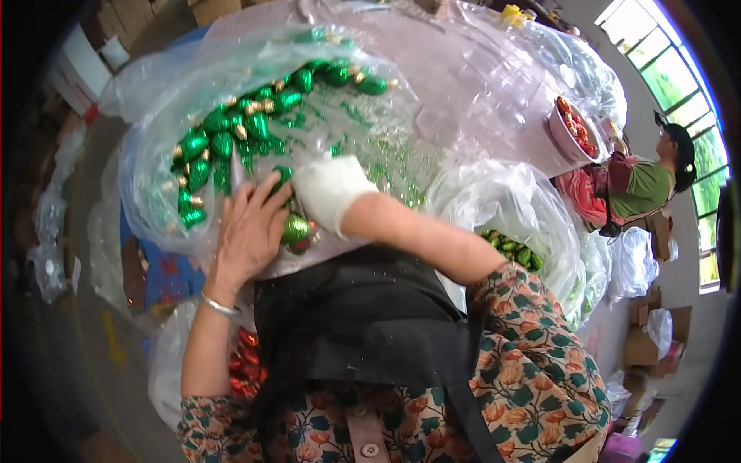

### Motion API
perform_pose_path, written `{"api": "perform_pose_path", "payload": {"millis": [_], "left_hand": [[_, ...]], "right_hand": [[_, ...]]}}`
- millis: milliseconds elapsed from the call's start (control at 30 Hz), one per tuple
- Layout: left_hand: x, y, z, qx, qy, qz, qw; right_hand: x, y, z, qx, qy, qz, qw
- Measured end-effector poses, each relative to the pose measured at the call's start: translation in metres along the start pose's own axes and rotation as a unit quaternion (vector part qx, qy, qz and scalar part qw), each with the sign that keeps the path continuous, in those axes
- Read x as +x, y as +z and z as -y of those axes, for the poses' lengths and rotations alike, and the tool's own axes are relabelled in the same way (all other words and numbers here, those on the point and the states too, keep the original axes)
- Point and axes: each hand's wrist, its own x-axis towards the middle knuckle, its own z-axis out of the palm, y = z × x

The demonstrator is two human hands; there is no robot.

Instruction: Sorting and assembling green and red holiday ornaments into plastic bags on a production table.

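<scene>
Green, glittery Christmas ornaments (pixel 258 126) with gold caps lie in a curved row on clear plastic sheeting (pixel 147 139). My bare left hand (pixel 251 220), a silver bangle at its wrist, has its fingers spread and partly bent. Its fingertips are close to a dark green ornament (pixel 283 177) and a pale cone-shaped tip (pixel 237 167). My right hand (pixel 330 189), in a white glove, is closed against that dark green ornament; its fingertips are mostly hidden. Below both hands sits a lighter green ornament (pixel 297 228), near my left thumb.
Green glitter (pixel 386 166) covers the sheeting to the right. A clear bag (pixel 502 197) of small green ornaments stands right of me; red shiny pieces (pixel 247 363) lie in a bag at lower left. Across the table, a person (pixel 644 174) is beside a bowl (pixel 567 139) of red ornaments.
</scene>
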Motion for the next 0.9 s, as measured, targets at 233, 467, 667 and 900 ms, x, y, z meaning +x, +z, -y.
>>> {"api": "perform_pose_path", "payload": {"millis": [233,467,667,900], "left_hand": [[0.004,-0.004,-0.016,0.017,0.003,-0.006,1.0],[0.015,-0.009,-0.023,0.023,-0.008,0.014,1.0],[0.015,-0.011,-0.03,-0.078,-0.037,-0.017,0.996],[-0.022,-0.042,-0.019,-0.172,-0.073,-0.16,0.969]], "right_hand": [[-0.039,0.008,0.0,0.065,-0.047,0.058,0.995],[-0.035,0.01,-0.022,0.031,-0.14,0.025,0.989],[-0.029,0.006,-0.042,0.015,-0.171,0.093,0.981],[-0.019,-0.075,-0.144,0.0,0.059,0.032,0.998]]}}
